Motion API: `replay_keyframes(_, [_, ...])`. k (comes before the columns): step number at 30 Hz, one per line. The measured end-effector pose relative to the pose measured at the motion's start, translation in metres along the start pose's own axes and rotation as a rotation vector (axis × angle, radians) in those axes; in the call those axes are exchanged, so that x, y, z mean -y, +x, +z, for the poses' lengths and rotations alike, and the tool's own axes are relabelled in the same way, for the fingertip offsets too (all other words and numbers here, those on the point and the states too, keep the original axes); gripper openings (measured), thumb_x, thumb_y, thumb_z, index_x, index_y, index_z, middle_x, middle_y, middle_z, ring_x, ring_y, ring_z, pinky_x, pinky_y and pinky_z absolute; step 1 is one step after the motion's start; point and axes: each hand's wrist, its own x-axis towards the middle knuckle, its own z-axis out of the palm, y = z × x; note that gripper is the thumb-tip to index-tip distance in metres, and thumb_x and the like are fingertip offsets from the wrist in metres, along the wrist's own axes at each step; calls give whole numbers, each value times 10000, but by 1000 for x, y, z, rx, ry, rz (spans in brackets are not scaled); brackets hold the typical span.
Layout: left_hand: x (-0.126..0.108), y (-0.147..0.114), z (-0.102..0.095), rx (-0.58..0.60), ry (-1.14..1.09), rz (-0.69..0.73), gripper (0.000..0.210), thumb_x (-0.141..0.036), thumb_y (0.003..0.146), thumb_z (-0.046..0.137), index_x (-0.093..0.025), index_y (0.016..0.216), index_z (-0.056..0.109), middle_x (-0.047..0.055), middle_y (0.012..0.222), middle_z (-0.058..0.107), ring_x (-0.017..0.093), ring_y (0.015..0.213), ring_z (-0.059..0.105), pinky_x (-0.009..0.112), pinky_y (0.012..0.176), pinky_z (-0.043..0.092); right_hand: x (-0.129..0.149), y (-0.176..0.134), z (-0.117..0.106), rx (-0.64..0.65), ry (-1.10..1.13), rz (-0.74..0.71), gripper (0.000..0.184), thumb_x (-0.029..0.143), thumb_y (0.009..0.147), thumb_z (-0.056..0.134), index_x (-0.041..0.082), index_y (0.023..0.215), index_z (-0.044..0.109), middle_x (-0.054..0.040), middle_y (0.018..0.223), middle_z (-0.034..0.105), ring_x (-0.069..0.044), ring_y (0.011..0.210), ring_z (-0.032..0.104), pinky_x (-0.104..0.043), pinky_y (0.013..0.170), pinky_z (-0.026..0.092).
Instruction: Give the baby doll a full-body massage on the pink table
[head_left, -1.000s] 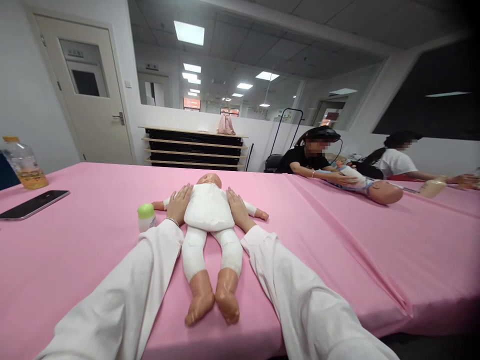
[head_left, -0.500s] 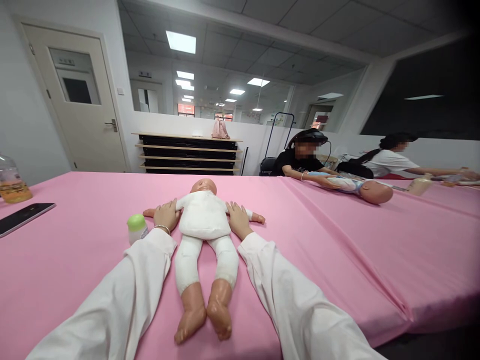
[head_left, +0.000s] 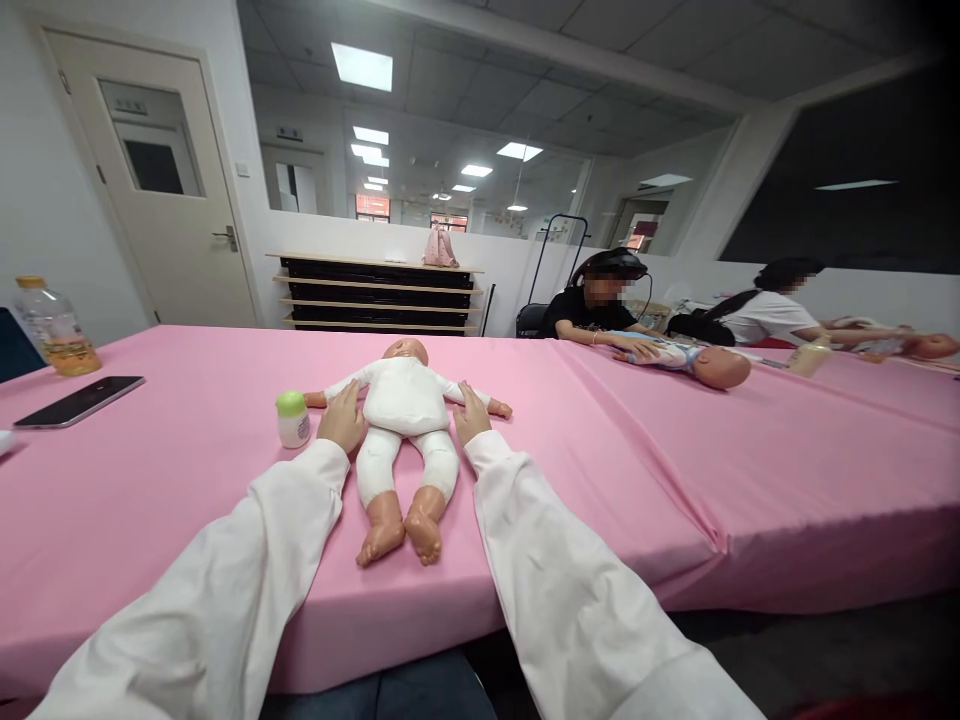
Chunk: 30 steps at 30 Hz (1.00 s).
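Observation:
A baby doll [head_left: 407, 395] with a white cloth body lies on its back in front of me, head away and bare feet towards me. My left hand [head_left: 343, 418] rests at the doll's side by the arm on the left, fingers stretched out. On the other side, my right hand [head_left: 471, 412] lies by the doll's other arm, its fingers extended too. Neither hand is wrapped around anything. Just left of my left hand stands a small white bottle with a green cap [head_left: 292, 420].
The pink-covered table [head_left: 600, 480] has a phone [head_left: 79, 402] and a drink bottle [head_left: 66, 335] on the left. A co-worker [head_left: 592, 300] at the right touches another doll [head_left: 720, 368]; a second person [head_left: 772, 305] sits beyond, near a lotion bottle [head_left: 810, 355].
The view has pulled back, showing the table's front edge. My hands have slid slightly down from the doll's arms towards its sides. The co-worker's doll appears shifted left.

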Motion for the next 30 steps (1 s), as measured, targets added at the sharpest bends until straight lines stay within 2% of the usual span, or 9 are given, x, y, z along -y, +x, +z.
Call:
replay_keyframes(3, [-11, -3, -4, -61, -103, 18, 531, -193, 801, 369, -51, 1312, 393, 158, 1354, 423, 252, 1268, 369, 433, 1069, 285, 16, -9, -2, 72, 263, -94, 461, 184, 802, 412, 152, 1256, 481, -85, 1326, 478, -203, 1252, 411, -397, 1066, 314])
replay_keyframes(7, [-27, -16, -11, -91, -267, 109, 514, -312, 829, 398, -100, 1296, 429, 130, 1319, 472, 240, 1234, 414, 429, 1051, 312, 42, -28, -5, 301, 449, -291, 280, 189, 797, 447, 168, 980, 659, -57, 1010, 682, -188, 1005, 608, -385, 995, 392])
replay_keyframes(9, [-33, -28, -13, 20, -336, 251, 475, -360, 832, 423, -128, 1237, 510, 118, 1292, 503, 243, 1232, 416, 422, 1040, 326, 51, -37, -6, 380, 384, -387, 255, 157, 778, 473, 175, 940, 669, -43, 951, 699, -176, 954, 628, -422, 1045, 312])
replay_keyframes(12, [-30, -44, -10, 238, -345, 462, 378, -413, 832, 446, -201, 1067, 653, 81, 1305, 499, 277, 1288, 334, 468, 1061, 271, 55, -49, -12, 542, 206, -488, 259, 160, 784, 505, 216, 987, 656, -22, 1031, 681, -176, 1037, 588, -479, 1089, 167])
replay_keyframes(16, [-19, -46, -3, 332, -342, 431, 375, -406, 842, 440, -209, 1075, 657, 78, 1362, 431, 287, 1315, 286, 490, 1067, 250, 53, -63, -27, 702, 109, -522, 277, 241, 886, 411, 241, 1021, 652, -24, 1120, 646, -179, 1185, 477, -467, 1082, 157])
replay_keyframes(20, [-23, -43, -9, 275, -369, 390, 346, -368, 821, 461, -181, 1008, 684, 90, 1327, 473, 291, 1294, 325, 493, 1052, 283, 50, -65, -31, 697, 198, -573, 319, 378, 897, 409, 229, 1053, 644, -46, 1109, 650, -172, 1108, 539, -415, 1064, 231])
replay_keyframes(24, [-37, -48, -25, 196, -487, 365, 302, -323, 819, 471, -156, 941, 691, 96, 1091, 644, 249, 1101, 539, 405, 988, 395, 36, -51, -19, 573, 194, -537, 465, 468, 915, 288, 216, 1047, 655, -63, 1173, 614, -191, 1175, 492, -408, 1035, 302])
replay_keyframes(27, [-41, -51, -26, 298, -596, 332, 293, -326, 821, 476, -160, 936, 688, 87, 965, 686, 217, 937, 621, 340, 877, 480, 24, -42, -10, 467, 196, -478, 502, 464, 925, 238, 208, 1080, 640, -68, 1188, 603, -189, 1151, 512, -411, 1018, 338])
replay_keyframes(30, [-40, -48, -17, 375, -607, 347, 302, -371, 794, 514, -169, 924, 695, 93, 1026, 668, 239, 1008, 594, 389, 923, 450, 18, -40, -6, 445, 195, -489, 475, 487, 905, 297, 212, 1087, 638, -72, 1181, 607, -201, 1139, 518, -427, 1004, 356])
